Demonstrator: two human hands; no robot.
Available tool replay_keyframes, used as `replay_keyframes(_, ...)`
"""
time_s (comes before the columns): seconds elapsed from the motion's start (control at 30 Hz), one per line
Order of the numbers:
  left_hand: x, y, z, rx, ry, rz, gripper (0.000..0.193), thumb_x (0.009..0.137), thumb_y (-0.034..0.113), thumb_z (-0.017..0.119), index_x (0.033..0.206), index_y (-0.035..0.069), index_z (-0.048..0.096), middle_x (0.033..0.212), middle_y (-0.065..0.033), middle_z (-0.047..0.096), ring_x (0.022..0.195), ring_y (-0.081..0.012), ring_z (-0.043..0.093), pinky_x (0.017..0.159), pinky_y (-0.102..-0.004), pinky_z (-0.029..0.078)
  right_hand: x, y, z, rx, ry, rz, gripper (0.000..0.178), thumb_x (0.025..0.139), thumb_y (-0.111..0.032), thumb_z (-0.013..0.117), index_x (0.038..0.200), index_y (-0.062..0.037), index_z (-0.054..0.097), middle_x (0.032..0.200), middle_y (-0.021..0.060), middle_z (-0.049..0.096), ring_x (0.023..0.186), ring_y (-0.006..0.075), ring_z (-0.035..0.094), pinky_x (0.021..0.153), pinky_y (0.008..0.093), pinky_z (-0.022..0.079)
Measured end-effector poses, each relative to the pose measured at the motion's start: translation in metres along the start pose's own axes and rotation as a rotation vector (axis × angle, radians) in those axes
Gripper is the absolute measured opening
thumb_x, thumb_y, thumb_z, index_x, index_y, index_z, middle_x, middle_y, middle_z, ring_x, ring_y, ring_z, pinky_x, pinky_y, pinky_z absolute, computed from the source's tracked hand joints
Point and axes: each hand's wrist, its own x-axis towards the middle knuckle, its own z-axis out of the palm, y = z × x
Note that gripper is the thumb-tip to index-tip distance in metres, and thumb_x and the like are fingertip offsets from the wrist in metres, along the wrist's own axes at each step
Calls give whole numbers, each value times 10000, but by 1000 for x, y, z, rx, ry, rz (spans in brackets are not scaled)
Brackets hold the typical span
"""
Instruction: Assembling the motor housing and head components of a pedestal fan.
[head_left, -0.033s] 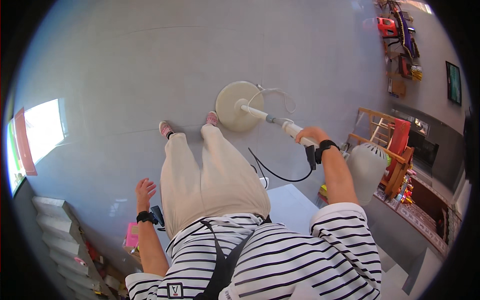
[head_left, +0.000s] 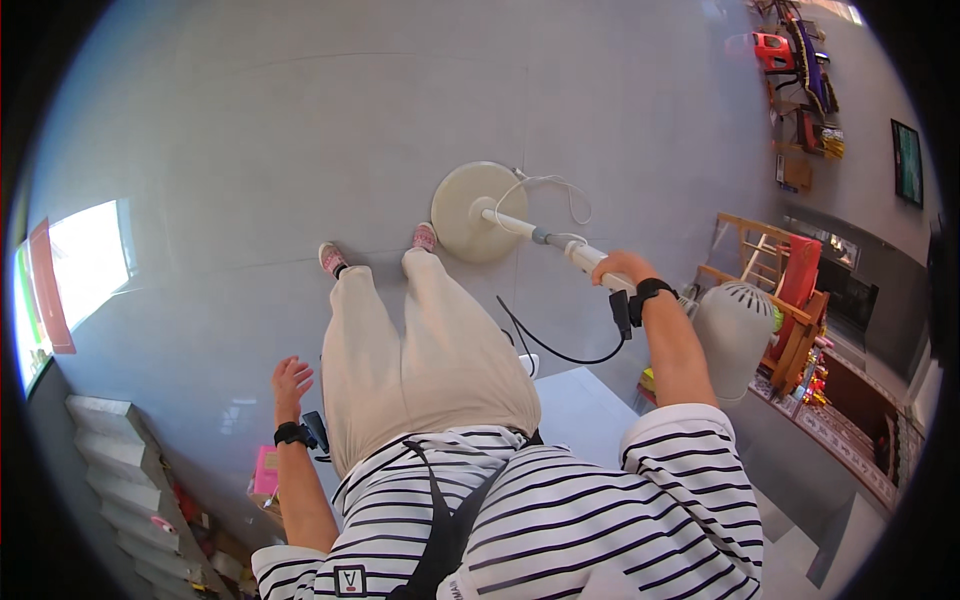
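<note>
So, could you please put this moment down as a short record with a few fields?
setting: indoor room with a grey tiled floor
right hand: right hand closed around the white pole of a standing fan
fan base: round cream base flat on the floor, just right of the person's right shoe
fan head: white grille beside the right forearm
cord: black cord hanging below the right wrist
left hand: left hand open, holding nothing, at the person's side

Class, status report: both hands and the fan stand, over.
Right hand gripping the fan pole. Left hand open, empty. Round base on floor; black cord trailing near feet.
</note>
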Motion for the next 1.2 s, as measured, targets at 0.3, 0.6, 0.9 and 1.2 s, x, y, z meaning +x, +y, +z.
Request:
replay_keyframes(0.3,-5,19,5,47,-20,10,371,847,299,511,1124,55,477,1003,-124,556,885,-232,573,745,-347,482,23,36,51,-752,939,-168,727,436,-268,752,1109,-175,494,872,142,603,896,287,597,734,524,436)
replay_keyframes(0.6,36,150,47,456,-88,207,369,847,321,512,1128,82,493,974,-75,578,839,-165,565,692,-290,463,2,21,10,-81,67,59,624,407,-343,750,989,-142,647,995,95,632,877,277,614,738,459,470)
replay_keyframes(0.9,-102,242,430,913,-1279,868,474,810,223,571,1246,92,437,1096,-51,561,999,-180,522,859,-345,401,-13,-8,37,-373,462,63,490,545,-328,728,986,-128,652,1004,102,627,926,291,593,818,559,396)
replay_keyframes(1.2,-203,204,557,1514,-1801,666,636,652,187,612,1244,58,419,1207,-135,488,1132,-257,441,946,-334,351,-45,-26,47,52,668,18,336,697,-291,629,977,-105,642,972,94,627,906,274,585,805,485,421)
